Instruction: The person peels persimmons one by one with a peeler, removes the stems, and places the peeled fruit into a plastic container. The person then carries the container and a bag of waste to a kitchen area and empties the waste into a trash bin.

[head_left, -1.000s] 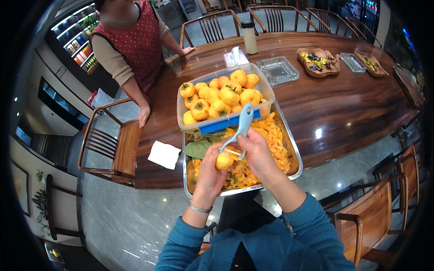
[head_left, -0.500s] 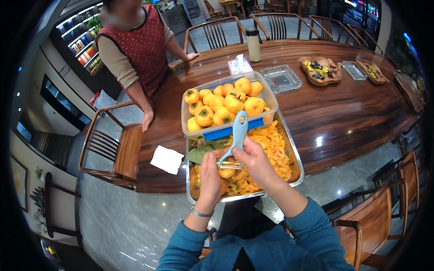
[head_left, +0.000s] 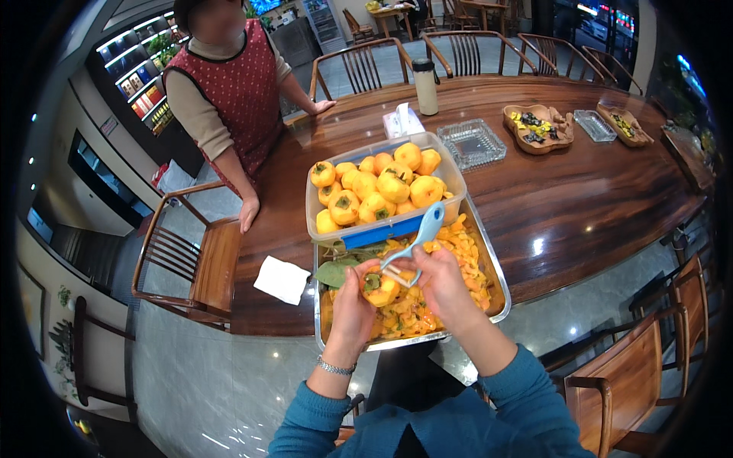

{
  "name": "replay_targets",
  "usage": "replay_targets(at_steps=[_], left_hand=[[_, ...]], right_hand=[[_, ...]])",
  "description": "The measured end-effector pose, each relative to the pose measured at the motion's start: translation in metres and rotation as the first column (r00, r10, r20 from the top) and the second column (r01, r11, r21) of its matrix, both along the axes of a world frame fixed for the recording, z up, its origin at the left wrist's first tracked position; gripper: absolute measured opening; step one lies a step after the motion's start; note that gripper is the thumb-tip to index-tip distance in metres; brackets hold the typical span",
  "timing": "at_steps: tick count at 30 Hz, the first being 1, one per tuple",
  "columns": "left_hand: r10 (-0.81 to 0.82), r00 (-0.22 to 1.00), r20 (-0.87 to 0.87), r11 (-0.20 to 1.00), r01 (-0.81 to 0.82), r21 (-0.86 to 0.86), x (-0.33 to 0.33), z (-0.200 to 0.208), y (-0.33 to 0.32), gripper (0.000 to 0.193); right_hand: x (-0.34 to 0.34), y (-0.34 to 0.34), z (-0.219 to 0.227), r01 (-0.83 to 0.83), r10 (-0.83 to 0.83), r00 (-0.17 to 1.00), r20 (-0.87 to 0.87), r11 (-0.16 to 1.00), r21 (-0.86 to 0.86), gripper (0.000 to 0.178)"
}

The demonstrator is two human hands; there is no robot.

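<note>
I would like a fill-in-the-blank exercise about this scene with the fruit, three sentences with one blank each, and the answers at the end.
1. The left hand holds one orange ____ over the metal tray.
2. The right hand holds a light ____ peeler against that fruit.
3. The whole fruits lie in a clear plastic ____ that rests on the far end of the tray.

Missing words: persimmon; blue; container
</note>
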State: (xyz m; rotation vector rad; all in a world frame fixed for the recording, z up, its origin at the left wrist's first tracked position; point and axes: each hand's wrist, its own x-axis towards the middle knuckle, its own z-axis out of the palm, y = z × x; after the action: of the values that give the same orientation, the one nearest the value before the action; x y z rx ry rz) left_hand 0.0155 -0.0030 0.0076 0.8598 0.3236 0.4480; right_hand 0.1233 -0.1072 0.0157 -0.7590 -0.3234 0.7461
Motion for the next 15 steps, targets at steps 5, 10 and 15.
replay_targets(at_steps=[5,10,15], left_hand=[[0.041,0.999,-0.017,0.993,-0.038,0.111,0.001,-0.005,-0.007,0.033],[0.116,0.990,-0.080,0.971,-0.096,0.220,0.001,-0.010,-0.015,0.035],[-0.004,0.999,0.033,0.998,0.002,0.058,-0.002,-0.007,-0.010,0.037]], right_hand=[[-0.023,-0.007,0.010,0.038,-0.030,0.986,0.165,0.998,-0.042,0.024],[-0.023,-0.004,0.006,0.174,-0.093,0.938,0.333,0.959,-0.225,0.018],[-0.004,-0.003,0.003,0.122,-0.123,0.986,-0.114,0.992,-0.019,0.017]])
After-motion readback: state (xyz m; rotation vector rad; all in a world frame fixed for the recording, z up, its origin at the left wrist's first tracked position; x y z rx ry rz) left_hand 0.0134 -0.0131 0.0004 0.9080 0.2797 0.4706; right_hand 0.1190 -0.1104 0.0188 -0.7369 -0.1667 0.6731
